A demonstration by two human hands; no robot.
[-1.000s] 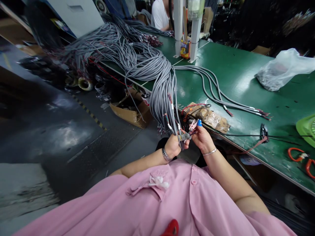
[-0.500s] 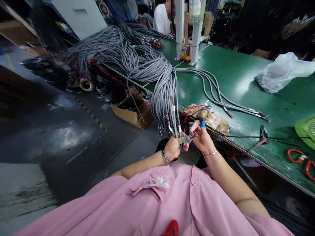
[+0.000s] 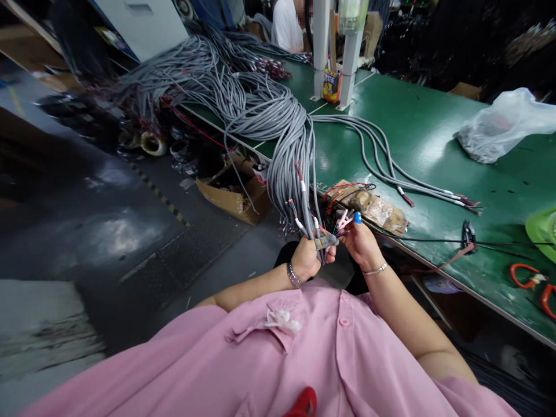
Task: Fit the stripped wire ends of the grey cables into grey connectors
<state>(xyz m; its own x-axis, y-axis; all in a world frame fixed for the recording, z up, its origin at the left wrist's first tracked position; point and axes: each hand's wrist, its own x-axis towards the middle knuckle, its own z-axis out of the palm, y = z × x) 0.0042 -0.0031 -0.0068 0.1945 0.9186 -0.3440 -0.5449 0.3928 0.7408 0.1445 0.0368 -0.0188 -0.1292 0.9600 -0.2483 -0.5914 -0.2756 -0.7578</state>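
My left hand [image 3: 306,259], with a grey cover on its thumb, is closed round the end of a grey cable. Thin coloured wires fan out of that end towards my right hand [image 3: 361,244]. The fingers of my right hand, the thumb tipped with a blue cover [image 3: 357,218], pinch at those wires. Small pale pink strips [image 3: 343,221] stand up beside the fingertips; what they are I cannot make out. A thick bundle of grey cables [image 3: 289,145] hangs over the table edge just above my left hand, several stripped ends showing white sleeves.
Several grey cables [image 3: 382,145] lie on the green table [image 3: 417,121]. A taped cardboard piece [image 3: 376,209] sits at its near edge. To the right are orange-handled pliers [image 3: 523,277], a plastic bag [image 3: 490,130] and a green basket [image 3: 541,229]. A cardboard box [image 3: 230,197] stands below; a person [image 3: 285,26] is behind.
My right fingers have shifted slightly among the wires, and the pale pink strips now look spread apart. My left hand keeps its hold on the cable. The view has tilted a little.
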